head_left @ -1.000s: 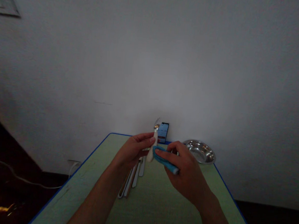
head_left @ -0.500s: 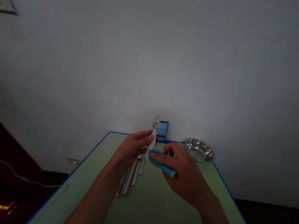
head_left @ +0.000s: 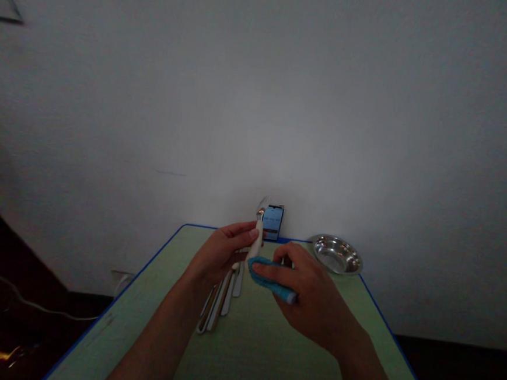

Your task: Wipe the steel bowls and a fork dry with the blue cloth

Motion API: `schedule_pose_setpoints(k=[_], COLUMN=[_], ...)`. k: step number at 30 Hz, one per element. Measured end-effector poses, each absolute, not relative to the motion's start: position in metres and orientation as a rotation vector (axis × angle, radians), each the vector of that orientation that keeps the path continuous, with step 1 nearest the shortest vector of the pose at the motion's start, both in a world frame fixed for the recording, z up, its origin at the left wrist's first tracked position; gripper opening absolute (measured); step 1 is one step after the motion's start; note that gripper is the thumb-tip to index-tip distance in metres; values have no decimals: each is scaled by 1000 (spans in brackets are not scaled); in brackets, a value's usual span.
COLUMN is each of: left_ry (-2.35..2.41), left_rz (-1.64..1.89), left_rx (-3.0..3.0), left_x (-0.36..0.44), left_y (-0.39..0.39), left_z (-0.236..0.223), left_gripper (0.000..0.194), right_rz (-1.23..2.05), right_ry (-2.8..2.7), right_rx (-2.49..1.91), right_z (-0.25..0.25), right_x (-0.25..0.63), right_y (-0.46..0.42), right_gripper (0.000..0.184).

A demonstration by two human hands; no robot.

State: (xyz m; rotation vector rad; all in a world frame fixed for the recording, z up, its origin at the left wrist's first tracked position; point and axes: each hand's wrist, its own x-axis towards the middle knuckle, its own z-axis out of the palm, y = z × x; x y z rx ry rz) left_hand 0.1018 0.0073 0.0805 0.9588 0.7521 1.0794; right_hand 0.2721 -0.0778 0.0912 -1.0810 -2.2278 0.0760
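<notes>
My left hand (head_left: pixel 217 256) is shut around a white-handled piece of cutlery (head_left: pixel 256 240), which stands upright with its blurred metal head at the top. My right hand (head_left: pixel 310 297) pinches a folded blue cloth (head_left: pixel 268 279), and the cloth touches the lower end of that handle. Below my left wrist, several pieces of cutlery (head_left: pixel 223 296) lie side by side on the green table (head_left: pixel 240 353), partly hidden by my left hand.
A phone (head_left: pixel 272 222) with a lit blue screen stands at the far edge of the table against the white wall (head_left: pixel 261 97). A shallow steel bowl (head_left: pixel 337 254) sits at the far right corner. A white cable (head_left: pixel 29 304) runs along the dark floor at left.
My right hand and the blue cloth have moved slightly left along the white handle's lower end. The whole view has drifted slightly.
</notes>
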Motion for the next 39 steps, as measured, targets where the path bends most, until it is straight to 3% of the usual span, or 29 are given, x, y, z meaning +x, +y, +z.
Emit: schedule_pose_setpoints(k=[21, 39], left_ry=[799, 746], left_rz=[1078, 1070], left_rx=[947, 952], left_x=[103, 104], left_y=[10, 10], left_z=[90, 93], left_gripper=[30, 28], right_rz=[114, 153], right_ry=[-2287, -2348], right_rx=[-1094, -1146], right_z=[101, 108], right_x=[271, 273], right_y=[-78, -78], right_gripper=[43, 53])
